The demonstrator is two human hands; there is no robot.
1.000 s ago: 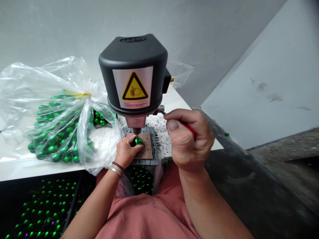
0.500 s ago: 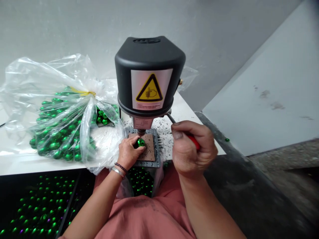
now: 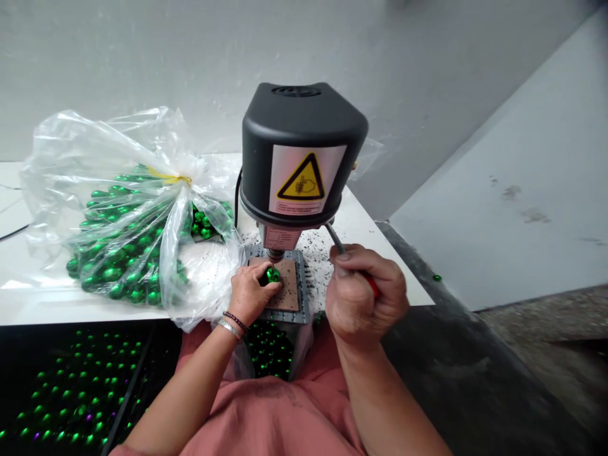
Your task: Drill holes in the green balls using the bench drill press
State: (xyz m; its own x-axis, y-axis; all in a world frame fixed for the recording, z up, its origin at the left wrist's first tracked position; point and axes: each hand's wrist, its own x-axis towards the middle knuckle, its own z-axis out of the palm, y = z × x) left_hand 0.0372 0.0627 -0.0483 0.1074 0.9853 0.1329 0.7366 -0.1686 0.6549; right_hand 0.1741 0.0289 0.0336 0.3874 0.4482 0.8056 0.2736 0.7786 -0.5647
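A shiny green ball (image 3: 272, 275) rests on the brown board (image 3: 287, 296) of a small black drill press (image 3: 304, 126). My left hand (image 3: 251, 291) pinches the ball between thumb and fingers, right below the chuck (image 3: 274, 254). Whether the bit touches the ball is too small to tell. My right hand (image 3: 365, 294) is wrapped round the red grip (image 3: 373, 286) of the press's metal feed lever (image 3: 335, 238). Dark shavings lie scattered on the board and around the grey base (image 3: 302, 316).
A tied clear plastic bag (image 3: 175, 253) of green balls stands on the white table (image 3: 28, 304) to the left. More green balls (image 3: 270, 348) lie below the press and in a dark container (image 3: 71, 392) at lower left. One ball (image 3: 437, 277) sits on the floor.
The whole view has shifted, so the press and bag appear further right. My right hand and the lever sit slightly differently relative to the press. My left hand still holds the ball.
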